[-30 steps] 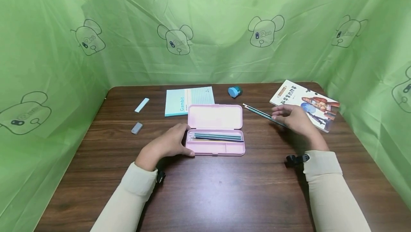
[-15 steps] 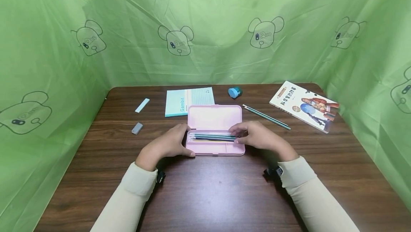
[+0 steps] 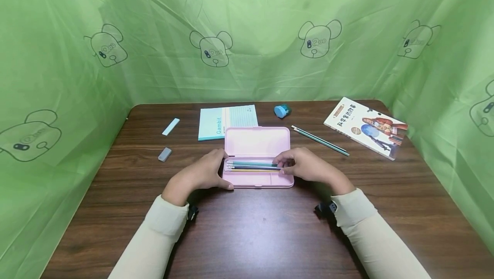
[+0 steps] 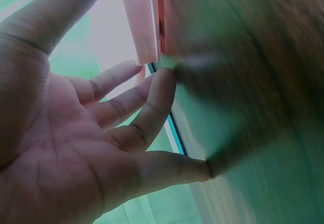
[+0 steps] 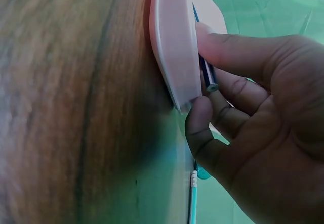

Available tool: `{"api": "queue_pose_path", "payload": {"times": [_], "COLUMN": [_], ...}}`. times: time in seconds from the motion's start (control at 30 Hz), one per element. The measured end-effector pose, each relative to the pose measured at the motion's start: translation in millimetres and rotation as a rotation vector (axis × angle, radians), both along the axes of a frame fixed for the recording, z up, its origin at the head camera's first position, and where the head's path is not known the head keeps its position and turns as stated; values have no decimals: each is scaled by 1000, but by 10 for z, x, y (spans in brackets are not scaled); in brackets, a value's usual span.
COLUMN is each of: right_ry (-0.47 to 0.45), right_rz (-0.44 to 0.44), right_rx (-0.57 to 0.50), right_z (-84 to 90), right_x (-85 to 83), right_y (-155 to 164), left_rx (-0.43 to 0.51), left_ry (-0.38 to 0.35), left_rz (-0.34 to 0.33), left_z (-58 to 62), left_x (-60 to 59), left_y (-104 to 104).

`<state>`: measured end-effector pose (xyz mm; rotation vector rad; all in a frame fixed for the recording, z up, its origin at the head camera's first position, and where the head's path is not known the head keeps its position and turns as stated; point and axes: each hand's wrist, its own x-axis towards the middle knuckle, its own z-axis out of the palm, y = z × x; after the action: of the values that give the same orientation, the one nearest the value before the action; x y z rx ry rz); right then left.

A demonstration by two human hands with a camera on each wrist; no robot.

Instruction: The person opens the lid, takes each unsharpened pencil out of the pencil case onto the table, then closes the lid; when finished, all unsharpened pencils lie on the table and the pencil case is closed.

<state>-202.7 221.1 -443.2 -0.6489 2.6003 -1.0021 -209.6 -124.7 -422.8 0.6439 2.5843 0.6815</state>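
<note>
A pink pencil case (image 3: 251, 179) lies with its lid up on the table, several pencils (image 3: 251, 169) in its long rear compartment. My left hand (image 3: 202, 170) holds the case's left end, thumb at the front corner and fingers behind. At the right end, my right hand (image 3: 308, 164) reaches into the case and pinches a dark pencil (image 5: 208, 75), whose end shows between thumb and fingers in the right wrist view. Its fingertips hide the right ends of the other pencils. Two more green pencils (image 3: 320, 140) lie on the table, right of the case.
Behind the case are a light blue notebook (image 3: 212, 122) and a blue sharpener (image 3: 282, 110). A grey eraser (image 3: 164, 154) and a white strip (image 3: 170, 127) lie to the left. At the back right is an illustrated book (image 3: 366, 127). Green cloth (image 3: 247, 77) encloses the wooden table.
My right hand has left the two loose pencils and moved left to the case. The pencils inside have shifted slightly and look more spread. My left hand has stayed at the case.
</note>
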Motion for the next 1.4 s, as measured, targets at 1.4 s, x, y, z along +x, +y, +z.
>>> {"api": "queue_pose_path", "payload": {"times": [1.4], "right_ry": [63], "right_rz": [-365], "right_rx": [10], "right_z": [-66], "right_x": [-211], "right_y": [1381], "left_rx": [2], "left_ry": [-4], "left_rz": [15], "left_z": [-54], "left_x": [-12], "left_y": [8]}}
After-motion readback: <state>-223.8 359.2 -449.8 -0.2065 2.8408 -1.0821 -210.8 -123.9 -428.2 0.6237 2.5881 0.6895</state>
